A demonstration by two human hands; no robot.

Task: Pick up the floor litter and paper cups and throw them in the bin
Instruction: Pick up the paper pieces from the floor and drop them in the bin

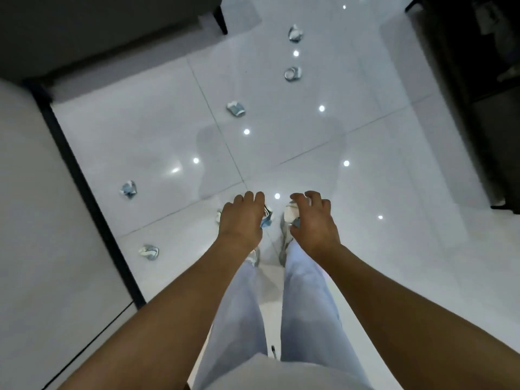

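Two hands full: my left hand (242,218) grips crushed cup (267,218), right hand (312,218) grips white cup (289,212). Five cups on floor (365,192) ahead, left. Bin unseen; find it next.

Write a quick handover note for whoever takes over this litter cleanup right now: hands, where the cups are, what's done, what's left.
Left hand: grips a crumpled blue-and-white cup.
Right hand: fingers curled round a white crumpled cup.
Still on the tiled floor: five crushed cups, two by the left wall, one mid-floor, two farther ahead.
Done: two pieces in hand, none binned yet as far as the view shows.
Left: find the bin, which is not in view, drop both, then collect the other five.
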